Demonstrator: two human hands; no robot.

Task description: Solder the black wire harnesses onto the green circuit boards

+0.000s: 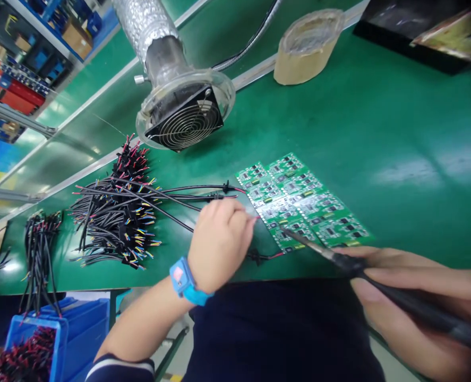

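My left hand (221, 233), with a blue wrist strap (188, 281) on, pinches a black cable beside the left edge of a green circuit board panel (299, 199). The cable's red wire end pokes out past my fingertips toward the board. My right hand (410, 297) is closed round the black handle of a soldering iron (339, 260). Its tip is over the lower part of the panel; whether it touches cannot be made out. Other black cables (195, 187) run to the panel's left edge, with red wires at their ends.
A fume extractor (187, 122) hangs over the bench behind the panel. Bundled cables (119, 217) lie to the left, with a smaller bundle (42, 249) farther over. A tape roll (309, 48) and a black tray-like object (410, 32) sit at the back. Below left is a blue bin (82, 329).
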